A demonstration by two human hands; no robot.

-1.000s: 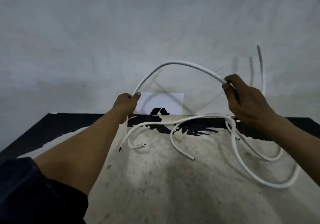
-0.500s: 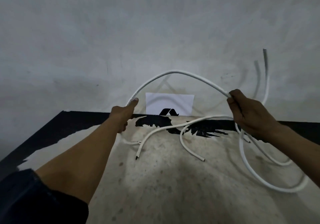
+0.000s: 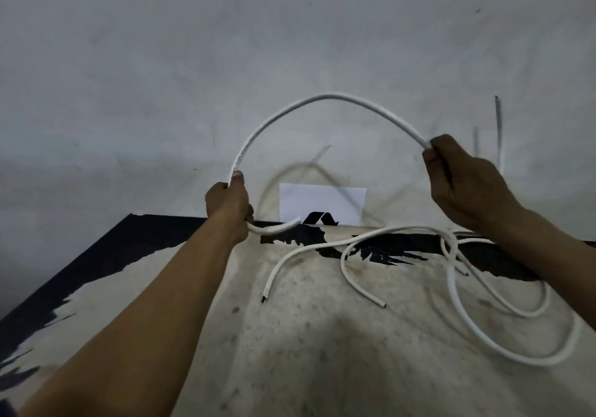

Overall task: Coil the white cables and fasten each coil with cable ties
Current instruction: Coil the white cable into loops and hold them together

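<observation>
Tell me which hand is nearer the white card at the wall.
Left. The left hand, gripping the cable, is just left of the card; the right hand holds the cable farther off to the card's right.

A single wide-angle view sits at the person's head, facing forward and somewhat down over the desk (image 3: 290, 368) toward the far wall (image 3: 193, 61), which fills the upper half. It is close in: the forearms (image 3: 154, 320) enter from the near left corner and the right edge. The left grip (image 3: 229, 205) and right grip (image 3: 464, 184) hold the cable (image 3: 322, 97) mid-frame.
</observation>
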